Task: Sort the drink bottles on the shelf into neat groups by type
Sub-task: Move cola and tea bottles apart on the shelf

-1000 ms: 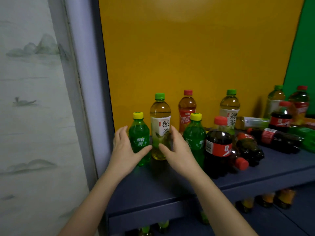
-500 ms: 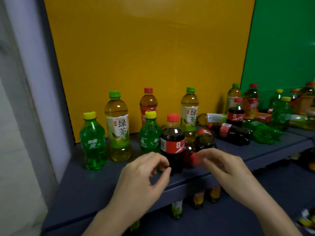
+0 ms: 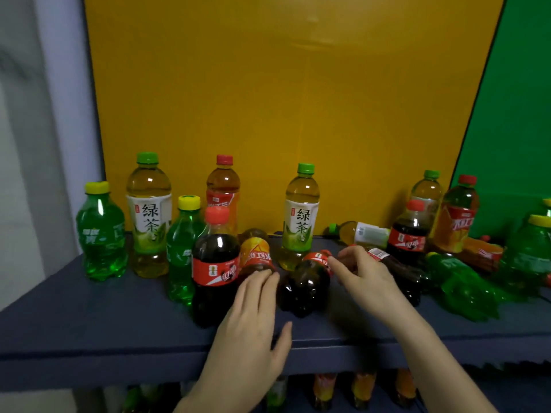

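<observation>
A cola bottle point(image 3: 302, 286) lies on its side mid-shelf point(image 3: 89, 323), base towards the near edge, just right of an upright cola point(image 3: 214, 272). The left hand point(image 3: 253, 320), fingers straight, is at its left flank. The right hand point(image 3: 366, 275), loosely curled and holding nothing, hovers by its neck. The step in hand looks like standing the bottle up. Next it needs gripping and setting beside the upright cola.

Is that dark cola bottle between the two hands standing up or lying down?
Lying down. The cola bottle rests on its side on the shelf, base toward the camera, red cap pointing away.
</observation>
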Demonstrator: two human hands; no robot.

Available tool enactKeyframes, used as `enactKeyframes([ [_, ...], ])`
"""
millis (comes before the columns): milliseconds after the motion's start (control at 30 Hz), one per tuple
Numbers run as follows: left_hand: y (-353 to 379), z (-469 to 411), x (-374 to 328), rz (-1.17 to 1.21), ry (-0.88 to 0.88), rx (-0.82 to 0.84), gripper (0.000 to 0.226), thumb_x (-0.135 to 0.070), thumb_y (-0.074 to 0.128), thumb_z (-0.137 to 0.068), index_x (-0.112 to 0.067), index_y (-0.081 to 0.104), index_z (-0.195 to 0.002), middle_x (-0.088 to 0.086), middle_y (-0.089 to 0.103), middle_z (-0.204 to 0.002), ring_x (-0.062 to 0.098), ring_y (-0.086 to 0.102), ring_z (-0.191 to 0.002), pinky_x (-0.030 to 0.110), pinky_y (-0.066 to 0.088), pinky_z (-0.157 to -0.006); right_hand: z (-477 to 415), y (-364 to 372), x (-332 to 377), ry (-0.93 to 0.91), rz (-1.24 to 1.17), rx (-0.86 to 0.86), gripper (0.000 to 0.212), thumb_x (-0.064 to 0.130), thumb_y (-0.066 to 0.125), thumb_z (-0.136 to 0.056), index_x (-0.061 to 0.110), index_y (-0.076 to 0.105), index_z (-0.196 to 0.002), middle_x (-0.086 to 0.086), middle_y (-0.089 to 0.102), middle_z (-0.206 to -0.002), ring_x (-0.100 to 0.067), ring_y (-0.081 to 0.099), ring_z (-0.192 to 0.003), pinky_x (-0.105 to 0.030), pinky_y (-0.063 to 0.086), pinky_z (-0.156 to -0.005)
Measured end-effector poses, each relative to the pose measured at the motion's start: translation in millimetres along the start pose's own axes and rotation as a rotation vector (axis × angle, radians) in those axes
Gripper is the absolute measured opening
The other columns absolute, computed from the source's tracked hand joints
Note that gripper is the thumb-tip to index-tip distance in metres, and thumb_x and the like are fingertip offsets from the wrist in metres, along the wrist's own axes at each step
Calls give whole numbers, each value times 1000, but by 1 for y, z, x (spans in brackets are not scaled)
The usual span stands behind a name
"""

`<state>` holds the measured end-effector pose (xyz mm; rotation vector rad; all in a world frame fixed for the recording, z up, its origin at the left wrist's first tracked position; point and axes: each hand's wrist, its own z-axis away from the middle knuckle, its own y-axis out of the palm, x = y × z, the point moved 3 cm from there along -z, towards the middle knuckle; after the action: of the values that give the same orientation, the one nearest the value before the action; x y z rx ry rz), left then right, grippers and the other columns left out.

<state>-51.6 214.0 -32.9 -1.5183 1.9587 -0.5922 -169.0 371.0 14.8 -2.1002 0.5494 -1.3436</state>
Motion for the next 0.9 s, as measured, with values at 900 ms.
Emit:
enactKeyframes([
  [900,24,-39,2,-241,-302,-112,80,-24,92,-37,-6,62,-109,8,69,-105,25,69,-89,29,56,-60,-37,18,-21,181,-43,318,73,65,51,-75,34,29,-137,-4,53,-107,-26,55,-105,-34,43,-94],
])
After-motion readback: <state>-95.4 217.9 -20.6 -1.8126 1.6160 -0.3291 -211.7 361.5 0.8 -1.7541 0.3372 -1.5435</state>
